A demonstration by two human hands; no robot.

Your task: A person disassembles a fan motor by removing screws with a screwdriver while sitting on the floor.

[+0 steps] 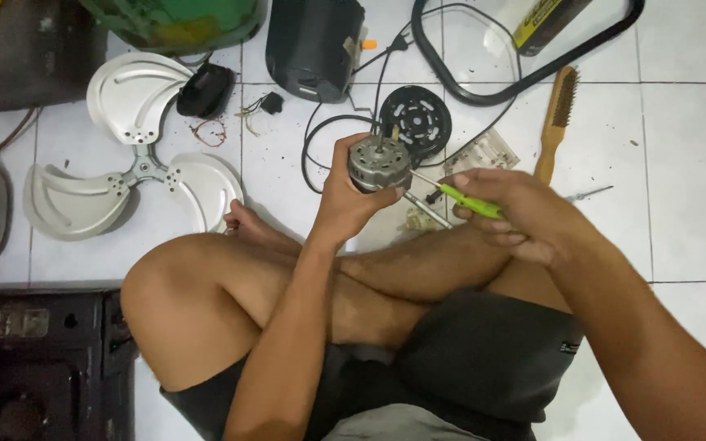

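My left hand (343, 194) grips a small round grey fan motor (378, 162) with its shaft pointing up, held above my crossed legs. In my right hand (516, 214) is a screwdriver with a green handle (469, 200); its thin metal shank reaches left to the motor's side. A black cable runs from the motor away across the white tiled floor (696, 163). Just beyond the motor lies a round black vented motor cover (416, 118).
A white three-blade fan propeller (136, 163) lies at the left. A black fan housing (314, 45), a green casing (177, 20), a black ring guard (525, 77), a wooden wire brush (557, 122) and small loose parts lie around. A dark device (38, 359) sits bottom left.
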